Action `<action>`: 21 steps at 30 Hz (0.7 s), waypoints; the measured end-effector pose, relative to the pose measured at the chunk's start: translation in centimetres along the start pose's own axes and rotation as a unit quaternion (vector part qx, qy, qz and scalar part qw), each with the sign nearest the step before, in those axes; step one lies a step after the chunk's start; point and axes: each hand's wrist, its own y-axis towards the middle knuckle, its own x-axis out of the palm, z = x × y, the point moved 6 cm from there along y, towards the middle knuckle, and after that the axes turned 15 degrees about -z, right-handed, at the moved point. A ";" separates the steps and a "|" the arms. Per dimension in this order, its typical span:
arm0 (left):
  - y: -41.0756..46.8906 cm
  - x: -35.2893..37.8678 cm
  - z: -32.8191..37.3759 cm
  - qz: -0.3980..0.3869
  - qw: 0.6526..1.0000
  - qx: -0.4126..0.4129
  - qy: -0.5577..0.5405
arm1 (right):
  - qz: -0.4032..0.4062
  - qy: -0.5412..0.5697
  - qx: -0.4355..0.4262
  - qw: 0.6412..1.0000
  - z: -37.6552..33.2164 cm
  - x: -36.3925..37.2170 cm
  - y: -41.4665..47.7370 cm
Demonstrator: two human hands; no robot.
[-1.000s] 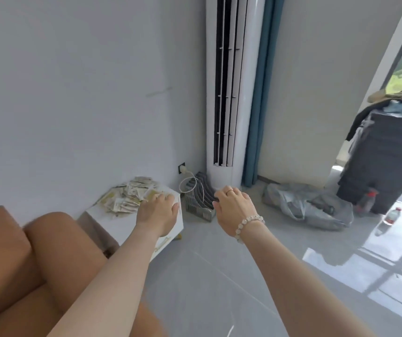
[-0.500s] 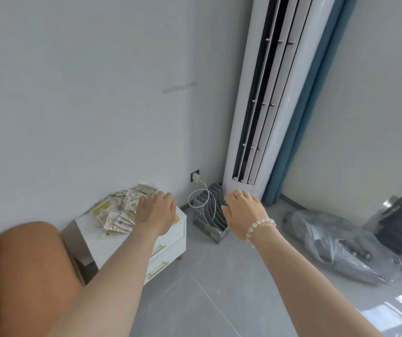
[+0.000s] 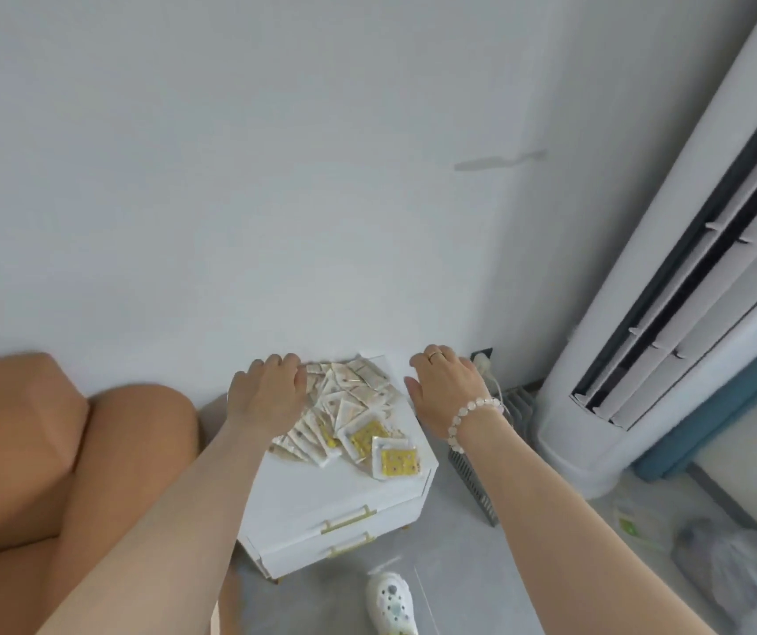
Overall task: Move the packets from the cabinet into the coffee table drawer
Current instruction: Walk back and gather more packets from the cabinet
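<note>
A heap of several white and yellow packets [image 3: 354, 414] lies on top of a small white cabinet [image 3: 321, 492] with two gold-handled drawers, set against the wall. My left hand [image 3: 269, 389] hovers over the left edge of the heap, fingers loosely curled and holding nothing. My right hand [image 3: 447, 389], with a ring and a bead bracelet, is spread just right of the heap near the cabinet's back right corner, also holding nothing. The coffee table drawer is out of view.
A tan sofa arm [image 3: 65, 442] stands left of the cabinet. A tall white air conditioner [image 3: 670, 313] stands at right, with a grey wire rack [image 3: 477, 478] and a wall socket [image 3: 482, 357] between. A white shoe [image 3: 390, 604] and a plastic bag [image 3: 743, 575] are on the floor.
The view has swung down and closer to the cabinet. Both hands have reached forward and now flank the packet heap; the right hand has come in from beside the rack.
</note>
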 end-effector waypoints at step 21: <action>21.9 15.3 -6.4 -0.219 0.956 -0.181 -0.073 | -0.312 -0.033 -0.057 0.948 2.2 17.7 32.2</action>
